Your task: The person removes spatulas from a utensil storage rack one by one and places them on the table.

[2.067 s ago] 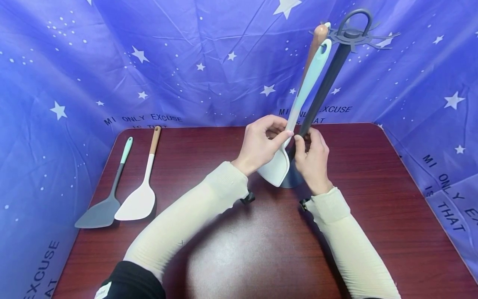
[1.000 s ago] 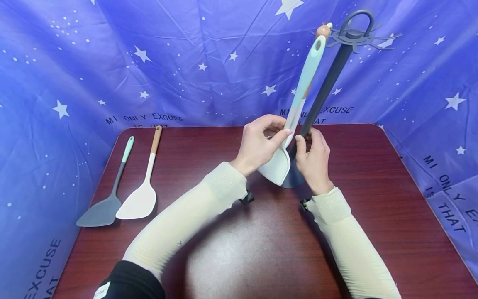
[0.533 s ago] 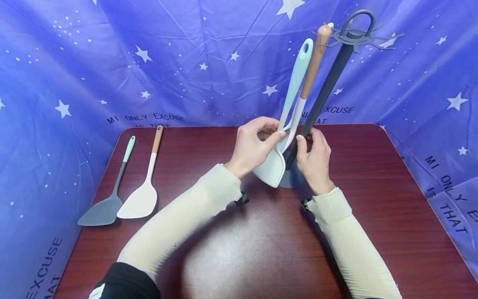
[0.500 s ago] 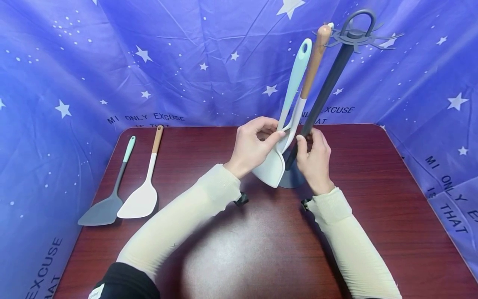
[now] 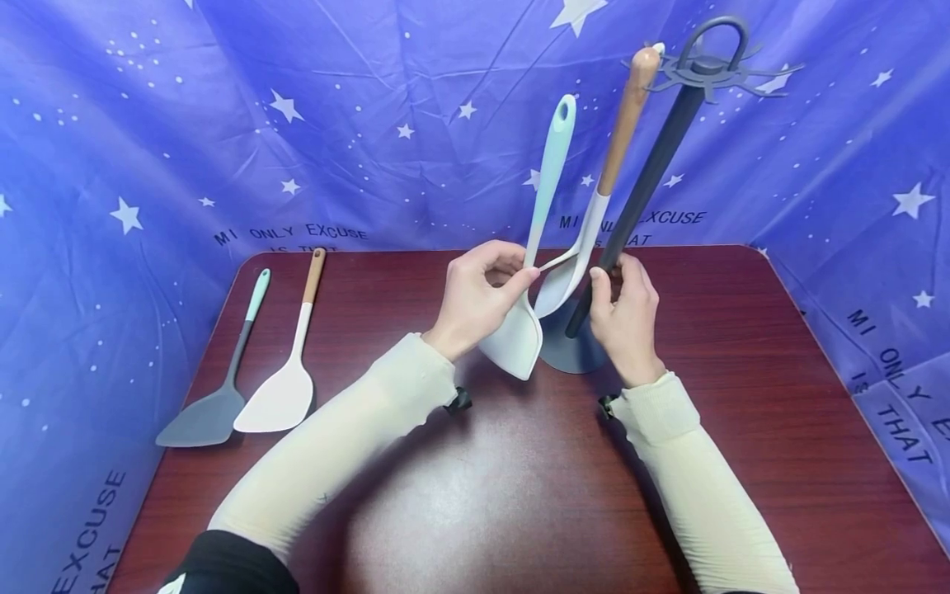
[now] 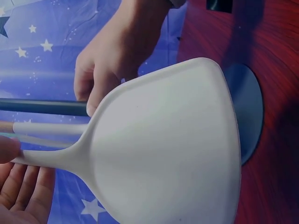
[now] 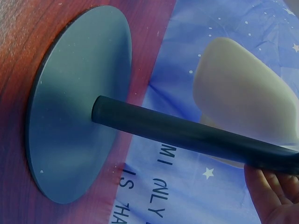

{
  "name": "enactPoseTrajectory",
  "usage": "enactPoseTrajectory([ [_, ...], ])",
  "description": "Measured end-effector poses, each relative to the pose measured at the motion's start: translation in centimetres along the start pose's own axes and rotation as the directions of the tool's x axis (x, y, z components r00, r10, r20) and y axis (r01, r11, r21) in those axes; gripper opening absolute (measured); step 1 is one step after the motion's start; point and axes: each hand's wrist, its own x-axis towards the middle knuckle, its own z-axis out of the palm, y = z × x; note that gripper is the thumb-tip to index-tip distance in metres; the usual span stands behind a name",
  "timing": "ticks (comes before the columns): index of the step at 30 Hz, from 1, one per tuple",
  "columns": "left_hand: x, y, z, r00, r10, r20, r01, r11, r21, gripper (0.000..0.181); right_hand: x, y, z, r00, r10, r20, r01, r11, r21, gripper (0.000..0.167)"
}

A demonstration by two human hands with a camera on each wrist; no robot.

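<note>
My left hand pinches the neck of a white spatula with a mint handle, blade down, held off the table just left of a dark utensil stand. In the left wrist view, the spatula's broad blade covers part of the stand's round base. My right hand grips the stand's pole low down. A white utensil with a wooden handle hangs from the stand's hooked top, its ladle-like head between the spatula and the pole.
At the left of the dark red table lie a grey spatula with a mint handle and a white spatula with a wooden handle. A blue star-patterned cloth rises behind the table and at both sides.
My left hand has drawn the mint-handled spatula left and slightly down, off the stand's hooks and apart from the hanging wooden-handled utensil. My right hand stays on the pole.
</note>
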Motion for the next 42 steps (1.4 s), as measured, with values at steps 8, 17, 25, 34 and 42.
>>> enactPoseTrajectory([
  [8, -0.5, -3.3, -0.6, 0.999, -0.043, -0.022, 0.043, 0.999, -0.003, 0.016, 0.0, 0.1, -0.1, 1.0, -0.001, -0.001, 0.001, 1.0, 0.024, 0.021],
  [17, -1.4, -5.2, -1.9, 0.996, -0.078, -0.043, 0.079, 0.996, 0.027, 0.015, 0.0, 0.1, -0.2, 1.0, 0.01, 0.002, -0.01, 1.0, 0.022, 0.022],
  [25, -2.1, -5.7, -3.6, 0.991, -0.114, -0.067, 0.119, 0.99, 0.069, 0.014, 0.0, 0.1, -0.1, 1.0, 0.007, 0.001, -0.007, 1.0, 0.026, 0.021],
  [34, -2.8, -6.0, -5.4, 0.981, -0.183, -0.067, 0.189, 0.976, 0.105, 0.013, 0.0, 0.0, 0.0, 1.0, 0.007, 0.005, -0.008, 1.0, 0.025, 0.021],
  [42, -3.4, -6.5, -6.9, 0.968, -0.241, -0.066, 0.249, 0.954, 0.169, 0.014, 0.0, 0.0, 0.0, 1.0, 0.009, 0.006, -0.009, 1.0, 0.029, 0.022],
])
